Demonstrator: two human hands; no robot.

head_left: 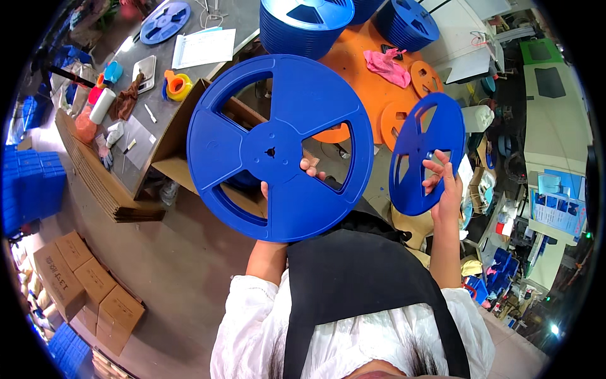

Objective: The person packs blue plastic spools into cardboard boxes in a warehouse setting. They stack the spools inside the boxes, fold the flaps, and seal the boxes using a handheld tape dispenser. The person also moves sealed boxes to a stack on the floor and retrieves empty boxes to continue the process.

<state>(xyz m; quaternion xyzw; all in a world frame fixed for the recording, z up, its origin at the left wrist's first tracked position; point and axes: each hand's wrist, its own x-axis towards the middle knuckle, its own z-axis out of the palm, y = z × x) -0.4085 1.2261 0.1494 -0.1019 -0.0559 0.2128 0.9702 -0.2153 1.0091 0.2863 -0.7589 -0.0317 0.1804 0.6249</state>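
Observation:
A large blue plastic reel disc [315,95] faces me in the middle, with three wide cutouts and a small hub hole. My left hand [310,167] is closed on it; its fingertips show through the right cutout and by the lower left one, and the disc hides the rest. To the right, a second blue reel disc [449,123] is held tilted, nearly edge-on. My right hand [445,189] grips it with fingers at a cutout near its centre. Behind the large disc stands an open cardboard box [173,126], with something blue partly visible inside.
Tall stacks of blue discs [306,41] stand beyond an orange surface [347,57] bearing orange discs and a pink cloth [387,67]. On the grey table [208,76] at left lie papers, tape rolls and another blue disc [165,23]. Closed cartons [95,284] sit at lower left.

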